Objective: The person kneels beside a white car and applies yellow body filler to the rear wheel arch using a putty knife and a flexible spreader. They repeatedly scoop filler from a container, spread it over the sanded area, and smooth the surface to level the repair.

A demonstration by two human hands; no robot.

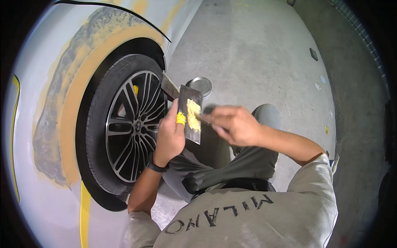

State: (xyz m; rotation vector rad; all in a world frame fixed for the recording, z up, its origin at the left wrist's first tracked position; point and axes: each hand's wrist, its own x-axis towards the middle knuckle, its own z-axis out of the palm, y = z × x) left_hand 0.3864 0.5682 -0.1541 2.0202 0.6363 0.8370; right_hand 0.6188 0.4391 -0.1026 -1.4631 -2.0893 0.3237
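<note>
My left hand grips a flat metal plate carrying a smear of pale yellow paste, with yellow material at the thumb. My right hand is closed on a scraper, its end at the paste and its blade mostly hidden. Behind the plate is another flat metal blade; what holds it is hidden. A round metal can stands beyond them on the floor.
At my left is a car's pale body panel, with sanded tan-and-grey patches around the wheel arch and wheel. My bent legs are below my hands. A wall runs along the right, small items near it.
</note>
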